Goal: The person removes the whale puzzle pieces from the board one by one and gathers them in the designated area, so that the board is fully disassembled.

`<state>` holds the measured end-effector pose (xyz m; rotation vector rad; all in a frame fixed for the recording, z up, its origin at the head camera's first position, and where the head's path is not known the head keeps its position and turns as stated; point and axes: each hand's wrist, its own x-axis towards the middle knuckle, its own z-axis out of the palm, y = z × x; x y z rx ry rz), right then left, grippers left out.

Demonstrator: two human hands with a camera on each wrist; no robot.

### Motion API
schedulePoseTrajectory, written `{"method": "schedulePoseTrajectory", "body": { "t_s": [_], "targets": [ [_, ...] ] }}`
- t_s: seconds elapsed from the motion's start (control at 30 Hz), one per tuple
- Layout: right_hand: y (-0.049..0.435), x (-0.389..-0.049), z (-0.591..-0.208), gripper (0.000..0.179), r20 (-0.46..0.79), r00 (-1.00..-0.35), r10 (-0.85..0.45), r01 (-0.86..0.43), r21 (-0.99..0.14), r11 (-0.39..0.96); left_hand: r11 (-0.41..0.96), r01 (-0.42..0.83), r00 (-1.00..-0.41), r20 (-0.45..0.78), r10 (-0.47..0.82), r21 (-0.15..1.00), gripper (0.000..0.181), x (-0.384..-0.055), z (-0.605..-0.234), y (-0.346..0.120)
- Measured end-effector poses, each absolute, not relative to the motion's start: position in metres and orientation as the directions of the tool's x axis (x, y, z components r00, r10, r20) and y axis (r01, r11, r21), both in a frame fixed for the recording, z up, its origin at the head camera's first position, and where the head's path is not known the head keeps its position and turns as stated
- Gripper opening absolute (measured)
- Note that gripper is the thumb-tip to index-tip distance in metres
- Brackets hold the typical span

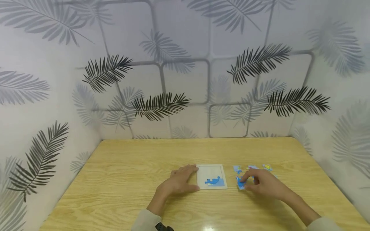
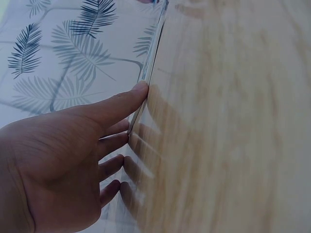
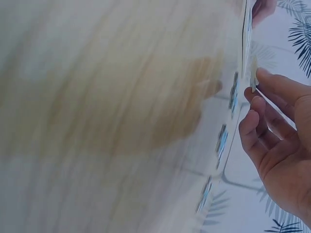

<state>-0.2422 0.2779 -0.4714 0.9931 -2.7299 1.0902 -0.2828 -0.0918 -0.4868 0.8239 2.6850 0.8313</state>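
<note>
A shallow square puzzle tray (image 1: 209, 171) with a pale rim lies on the table, blue jigsaw pieces (image 1: 215, 181) in its lower right corner. Along its left edge rests my left hand (image 1: 180, 181), thumb and fingers extended; the left wrist view shows their fingertips (image 2: 141, 86) right at the tray's thin edge. My right hand (image 1: 266, 183) pinches a puzzle piece (image 1: 240, 183) with blue on it, just right of the tray. In the right wrist view that piece (image 3: 254, 75) stands edge-on between thumb and fingertips, above the tabletop.
Several loose puzzle pieces lie to the right of the tray, among them one with a yellow sun (image 1: 267, 167) and another (image 1: 237, 168) near the tray's upper right. The wooden table (image 1: 130, 173) ends at a leaf-patterned wall covering (image 1: 185, 80) behind.
</note>
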Motion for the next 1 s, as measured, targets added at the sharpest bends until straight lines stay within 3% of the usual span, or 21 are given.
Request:
{"method": "schedulePoseTrajectory", "body": {
  "t_s": [0.43,0.7,1.0],
  "targets": [
    [0.285,-0.236,-0.486,0.019,0.231,-0.79,-0.568,-0.568,-0.625,0.536,0.7,0.438,-0.833,-0.039,0.553,0.564,0.077,-0.288,-0.498,-0.092],
    [0.281,-0.233,-0.489,0.021,0.284,-0.757,-0.589,-0.613,-0.621,0.489,0.709,0.439,-0.836,-0.038,0.547,0.553,0.077,-0.291,-0.5,-0.092],
    [0.271,-0.236,-0.477,0.023,0.189,-0.834,-0.519,-0.484,-0.703,0.521,0.678,0.474,-0.815,-0.011,0.579,0.562,0.076,-0.283,-0.489,-0.094]
  ]
}}
